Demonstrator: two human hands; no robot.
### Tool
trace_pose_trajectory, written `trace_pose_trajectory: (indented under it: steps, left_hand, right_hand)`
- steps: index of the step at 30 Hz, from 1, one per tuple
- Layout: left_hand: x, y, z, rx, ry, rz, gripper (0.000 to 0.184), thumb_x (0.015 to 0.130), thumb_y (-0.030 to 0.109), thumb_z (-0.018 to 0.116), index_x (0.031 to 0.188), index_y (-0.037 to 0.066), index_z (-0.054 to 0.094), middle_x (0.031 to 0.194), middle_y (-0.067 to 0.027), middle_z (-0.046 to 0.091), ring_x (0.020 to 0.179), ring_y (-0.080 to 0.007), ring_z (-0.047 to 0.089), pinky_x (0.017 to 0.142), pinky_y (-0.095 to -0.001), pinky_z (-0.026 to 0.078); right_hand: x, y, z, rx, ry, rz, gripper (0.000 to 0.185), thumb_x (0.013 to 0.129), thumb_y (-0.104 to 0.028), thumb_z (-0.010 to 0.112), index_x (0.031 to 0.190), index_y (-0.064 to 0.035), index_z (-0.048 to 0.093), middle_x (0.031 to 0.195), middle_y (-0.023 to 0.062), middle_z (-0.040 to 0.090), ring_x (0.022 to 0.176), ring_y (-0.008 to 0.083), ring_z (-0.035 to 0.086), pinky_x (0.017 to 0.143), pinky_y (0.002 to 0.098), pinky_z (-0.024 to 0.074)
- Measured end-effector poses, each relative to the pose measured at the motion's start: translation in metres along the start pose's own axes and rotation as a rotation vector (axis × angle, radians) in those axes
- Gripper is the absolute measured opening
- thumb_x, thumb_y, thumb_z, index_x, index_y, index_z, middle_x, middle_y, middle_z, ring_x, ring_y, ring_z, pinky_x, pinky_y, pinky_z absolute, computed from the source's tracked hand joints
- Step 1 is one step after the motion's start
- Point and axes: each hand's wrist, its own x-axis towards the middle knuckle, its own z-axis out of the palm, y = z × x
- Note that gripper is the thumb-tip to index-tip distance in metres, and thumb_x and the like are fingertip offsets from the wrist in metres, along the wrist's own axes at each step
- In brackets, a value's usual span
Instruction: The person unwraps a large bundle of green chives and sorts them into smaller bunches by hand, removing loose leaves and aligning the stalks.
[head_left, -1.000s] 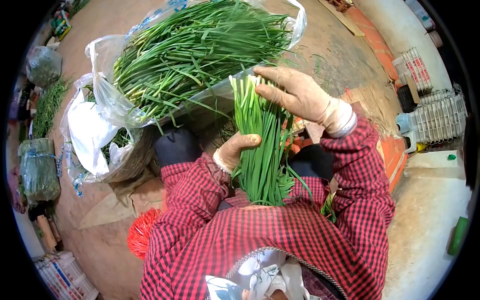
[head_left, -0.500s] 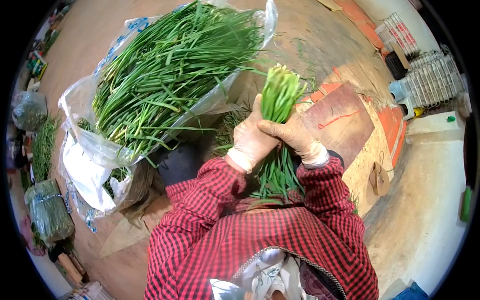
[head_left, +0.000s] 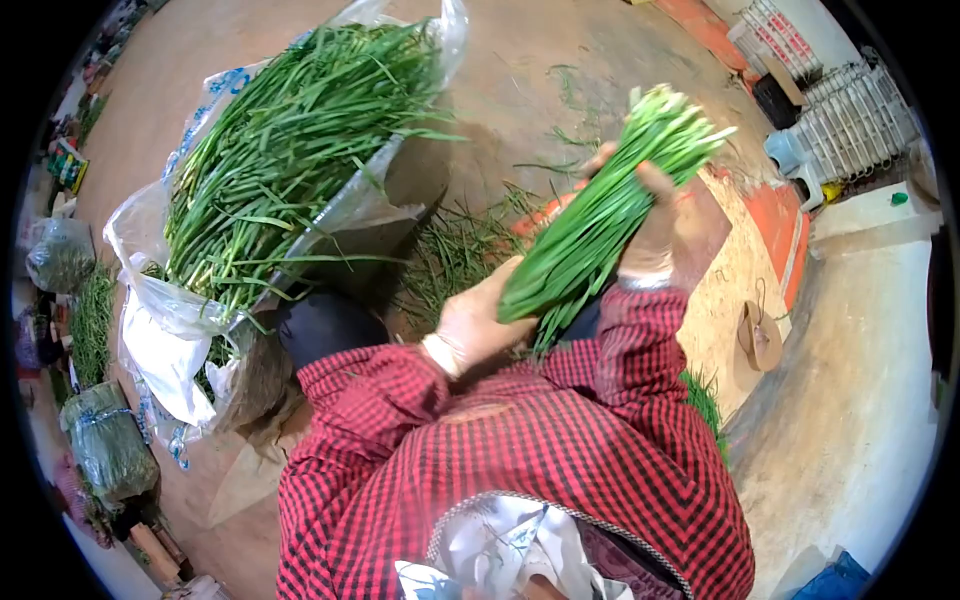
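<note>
A thick bunch of long green stalks (head_left: pixel 600 210) slants up to the right in front of me, its pale cut ends at the top. My left hand (head_left: pixel 480 318), in a pale glove, grips the leafy lower end. My right hand (head_left: pixel 665 225), gloved too, is wrapped round the upper part, with fingertips showing on both sides of the bunch. To the left, a large heap of the same stalks (head_left: pixel 290 150) lies in an open clear plastic bag (head_left: pixel 150 225).
Loose stalks (head_left: pixel 455 250) litter the floor between my knees. A board (head_left: pixel 735 290) bears a roundish tan object (head_left: pixel 760 337) at the right. White racks (head_left: pixel 855 130) stand by the right wall. Wrapped bundles (head_left: pixel 108 440) lie at the far left.
The bunch has gone from upright to slanting up to the right. My left hand has slid down to its leafy end, and my right hand has moved up and right with it.
</note>
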Motion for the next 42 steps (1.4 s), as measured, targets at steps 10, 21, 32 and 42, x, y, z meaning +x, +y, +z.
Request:
trace_pose_trajectory:
  steps: [10,21,32,42]
  left_hand:
    - [0.001,-0.124,-0.003,-0.617,0.114,-0.461,0.037,0.093,0.014,0.061,0.126,-0.001,0.054,0.098,-0.0066,0.066,0.079,-0.0119,0.062,0.070,-0.0251,0.050]
    - [0.028,-0.087,-0.021,-0.748,0.141,-0.453,0.032,0.095,0.017,0.059,0.123,0.003,0.057,0.100,-0.0057,0.068,0.081,-0.0098,0.064,0.074,-0.0230,0.050]
    - [0.102,-0.053,0.020,-0.551,-0.067,-0.193,0.032,0.093,0.012,0.061,0.123,0.001,0.058,0.105,-0.0054,0.066,0.092,-0.0109,0.061,0.082,-0.0244,0.048]
    - [0.213,-0.018,0.131,0.133,-0.474,0.436,0.041,0.086,0.028,0.060,0.117,0.001,0.063,0.119,-0.0191,0.061,0.119,-0.0355,0.051,0.104,-0.0457,0.038]
  right_hand:
    - [-0.004,-0.089,-0.104,0.181,0.282,-0.432,0.040,0.080,-0.025,0.068,0.112,-0.0035,0.058,0.100,0.0145,0.065,0.092,0.0258,0.064,0.082,0.0387,0.0549]
    - [-0.039,-0.162,-0.122,0.012,0.208,-0.606,0.049,0.080,-0.026,0.066,0.120,0.0004,0.053,0.103,0.0161,0.060,0.093,0.0284,0.062,0.082,0.0408,0.0550]
    - [-0.040,-0.251,-0.139,-0.949,0.325,-0.144,0.052,0.083,-0.022,0.067,0.127,0.0011,0.052,0.107,0.0115,0.063,0.091,0.0214,0.063,0.086,0.0331,0.0520]
    - [0.066,-0.033,-0.234,-1.970,0.119,0.174,0.097,0.074,-0.044,0.071,0.148,-0.0020,0.024,0.130,0.0246,0.054,0.119,0.0386,0.053,0.098,0.0443,0.0441]
